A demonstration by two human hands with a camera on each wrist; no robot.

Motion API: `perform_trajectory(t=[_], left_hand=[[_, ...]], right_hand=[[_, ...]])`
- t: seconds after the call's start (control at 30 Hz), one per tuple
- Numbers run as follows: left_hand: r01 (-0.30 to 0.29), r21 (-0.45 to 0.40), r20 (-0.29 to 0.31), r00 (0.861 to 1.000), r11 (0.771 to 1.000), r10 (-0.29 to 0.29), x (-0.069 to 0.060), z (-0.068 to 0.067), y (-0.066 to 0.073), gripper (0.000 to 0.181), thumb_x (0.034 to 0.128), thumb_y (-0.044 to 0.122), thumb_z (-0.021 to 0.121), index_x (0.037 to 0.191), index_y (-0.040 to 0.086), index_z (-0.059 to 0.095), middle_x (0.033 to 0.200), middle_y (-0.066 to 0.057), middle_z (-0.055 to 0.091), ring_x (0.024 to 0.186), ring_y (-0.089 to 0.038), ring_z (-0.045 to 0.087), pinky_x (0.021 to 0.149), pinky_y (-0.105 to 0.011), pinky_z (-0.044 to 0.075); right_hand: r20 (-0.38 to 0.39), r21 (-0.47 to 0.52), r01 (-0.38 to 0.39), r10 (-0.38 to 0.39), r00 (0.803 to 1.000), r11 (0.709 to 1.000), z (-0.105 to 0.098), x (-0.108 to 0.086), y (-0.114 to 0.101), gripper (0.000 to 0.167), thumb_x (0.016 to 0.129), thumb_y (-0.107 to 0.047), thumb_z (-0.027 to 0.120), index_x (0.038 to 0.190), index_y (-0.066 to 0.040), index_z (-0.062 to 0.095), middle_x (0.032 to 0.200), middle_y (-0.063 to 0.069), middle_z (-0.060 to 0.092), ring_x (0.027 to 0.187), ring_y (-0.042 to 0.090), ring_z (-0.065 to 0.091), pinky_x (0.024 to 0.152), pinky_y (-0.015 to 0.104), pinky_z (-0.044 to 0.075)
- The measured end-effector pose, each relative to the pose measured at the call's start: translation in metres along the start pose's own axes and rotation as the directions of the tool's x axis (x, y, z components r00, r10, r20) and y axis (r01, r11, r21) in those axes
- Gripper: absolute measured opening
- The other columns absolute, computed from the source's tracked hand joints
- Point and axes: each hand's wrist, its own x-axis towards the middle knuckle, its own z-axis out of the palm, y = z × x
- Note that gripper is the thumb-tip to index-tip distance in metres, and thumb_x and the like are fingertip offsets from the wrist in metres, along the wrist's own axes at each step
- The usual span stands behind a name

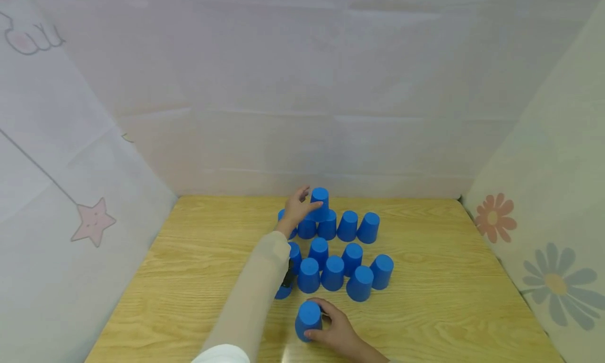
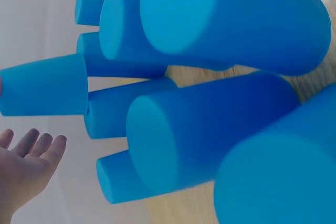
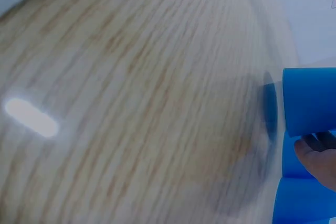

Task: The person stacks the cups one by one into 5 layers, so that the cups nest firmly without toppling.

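Toward the back, my left hand (image 1: pixel 296 211) is beside an upside-down blue cup (image 1: pixel 320 203) that sits on top of a row of cups. Its thumb lies across the front of this cup. In the left wrist view the fingers (image 2: pixel 52 153) are spread, with a gap between them and the raised cup (image 2: pixel 44 85). Nearer the front edge, my right hand (image 1: pixel 337 334) holds another upside-down blue cup (image 1: pixel 309 321) from its right side, thumb in front and fingers behind. Whether that cup touches the table cannot be told.
A back row of upside-down blue cups (image 1: pixel 347 226) supports the raised one. Several more cups (image 1: pixel 333 273) stand loosely grouped in the middle of the wooden table (image 1: pixel 439 279); my left forearm partly covers some. Pale printed cloth (image 1: pixel 302 90) hangs behind and at both sides.
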Motion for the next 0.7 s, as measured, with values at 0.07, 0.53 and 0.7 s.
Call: perform_trajectory(t=[0.07,0.53,0.7], left_hand=[[-0.008,-0.002,0.002,1.0,1.0,0.008,-0.001,-0.004,0.001,0.063,0.077,0.024,0.066,0.131,0.01,0.036,0.129,-0.015,0.038,0.118,-0.029,0.035,0.093,-0.037,0.033],[-0.004,0.003,-0.013,1.0,1.0,0.004,-0.02,-0.034,-0.003,0.067,0.0752,0.028,0.067,0.132,0.014,0.035,0.131,-0.014,0.037,0.118,-0.027,0.034,0.091,-0.043,0.033],[-0.018,-0.008,-0.015,1.0,1.0,0.018,-0.034,-0.046,-0.006,0.067,0.0752,0.028,0.067,0.132,0.016,0.034,0.131,-0.012,0.037,0.118,-0.026,0.035,0.091,-0.043,0.033]], right_hand=[[0.009,0.003,-0.002,0.002,1.0,1.0,-0.003,-0.002,-0.01,0.051,0.076,-0.016,0.066,0.121,-0.005,0.045,0.114,0.005,0.051,0.103,0.021,0.046,0.083,0.044,0.039],[0.085,0.029,-0.023,0.021,0.996,0.999,-0.035,-0.006,-0.058,0.052,0.078,-0.014,0.064,0.123,-0.001,0.041,0.116,0.01,0.048,0.107,0.03,0.044,0.088,0.042,0.037],[0.103,-0.007,0.014,-0.013,0.995,1.0,-0.048,-0.002,-0.067,0.05,0.079,-0.013,0.063,0.123,-0.003,0.041,0.118,0.01,0.048,0.109,0.028,0.044,0.089,0.04,0.037]])
